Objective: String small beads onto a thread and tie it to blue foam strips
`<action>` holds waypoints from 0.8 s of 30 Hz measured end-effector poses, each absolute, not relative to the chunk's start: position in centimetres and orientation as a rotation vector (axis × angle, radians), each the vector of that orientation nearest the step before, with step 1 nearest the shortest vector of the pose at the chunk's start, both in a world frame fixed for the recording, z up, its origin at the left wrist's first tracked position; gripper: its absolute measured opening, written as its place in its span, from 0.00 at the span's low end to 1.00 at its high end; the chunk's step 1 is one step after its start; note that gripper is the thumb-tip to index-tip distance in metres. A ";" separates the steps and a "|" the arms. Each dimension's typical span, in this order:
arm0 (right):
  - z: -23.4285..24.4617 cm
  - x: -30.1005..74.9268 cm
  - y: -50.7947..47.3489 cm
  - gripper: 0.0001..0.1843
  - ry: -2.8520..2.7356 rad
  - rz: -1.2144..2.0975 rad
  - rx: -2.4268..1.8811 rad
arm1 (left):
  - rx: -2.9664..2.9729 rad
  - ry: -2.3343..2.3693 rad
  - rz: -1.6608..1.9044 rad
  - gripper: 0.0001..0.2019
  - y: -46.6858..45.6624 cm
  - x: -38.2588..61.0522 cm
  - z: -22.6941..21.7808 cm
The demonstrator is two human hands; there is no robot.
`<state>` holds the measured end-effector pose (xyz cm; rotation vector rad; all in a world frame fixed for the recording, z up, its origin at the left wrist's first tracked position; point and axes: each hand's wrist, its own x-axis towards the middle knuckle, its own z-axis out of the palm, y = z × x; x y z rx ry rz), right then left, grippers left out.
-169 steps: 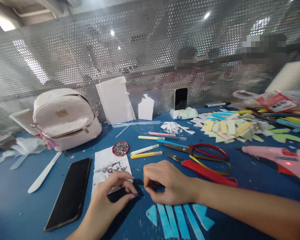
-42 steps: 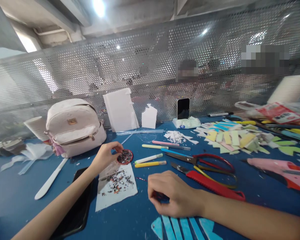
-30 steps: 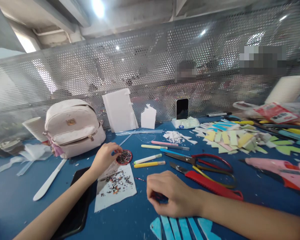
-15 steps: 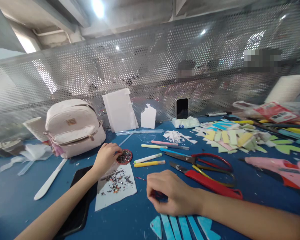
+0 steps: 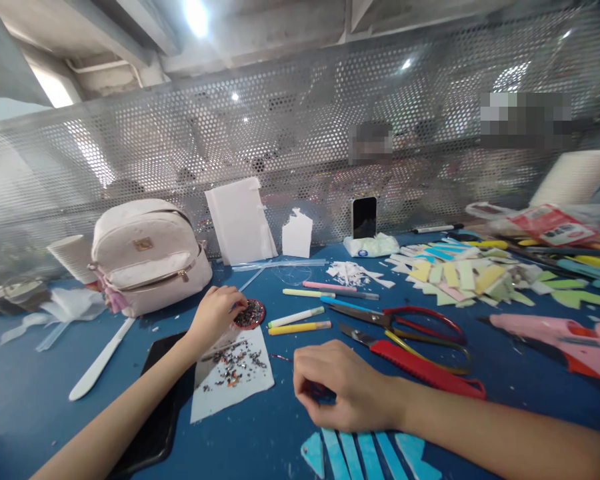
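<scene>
My left hand [image 5: 217, 313] reaches over a small round red-rimmed dish [image 5: 253, 312] filled with dark, shiny bits. Its fingers are curled together at the dish's left side, and whatever they pinch is hidden. Below that hand, a white sheet of paper [image 5: 207, 403] carries scattered dark and orange bits. My right hand [image 5: 337, 387] rests on the blue table with its fingers curled closed. A thin reddish strand [image 5: 281, 357] lies just left of it, but what the fingers hold cannot be made out. Cut blue fish-shaped pieces [image 5: 367, 457] lie under and below the right wrist.
Scissors [image 5: 405, 320], a red-handled cutter [image 5: 420, 367] and several markers [image 5: 300, 328] lie mid-table. A pink glue gun [image 5: 550, 333] and paper scraps [image 5: 460, 273] are at right. A white backpack [image 5: 150, 260], white plastic knife [image 5: 100, 363] and black tablet-like slab [image 5: 155, 427] are at left.
My left fingers have shifted very slightly to the right at the dish. The right hand has stayed where it was.
</scene>
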<state>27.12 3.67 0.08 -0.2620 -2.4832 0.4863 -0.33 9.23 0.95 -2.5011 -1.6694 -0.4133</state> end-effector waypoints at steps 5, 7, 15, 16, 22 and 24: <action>0.0 27.1 3.7 0.05 -2.480 0.486 -0.272 | -2.522 -1.693 -0.486 0.06 9.3 -0.5 1.0; 0.0 27.1 3.7 0.06 -2.468 0.495 -0.262 | -2.523 -1.714 -0.543 0.06 9.3 -0.6 1.3; 0.3 27.1 3.6 0.05 -2.431 0.493 -0.246 | -2.577 -1.813 -0.784 0.07 9.6 -1.3 1.8; 0.3 27.1 3.6 0.05 -2.435 0.490 -0.247 | -2.590 -1.824 -0.816 0.07 9.5 -1.2 1.8; 0.1 27.1 3.7 0.05 -2.455 0.461 -0.239 | -2.755 -1.792 -0.915 0.09 5.7 0.7 1.9; 0.0 27.1 3.7 0.05 -2.459 0.451 -0.236 | -2.822 -1.773 -0.882 0.08 3.8 1.1 1.4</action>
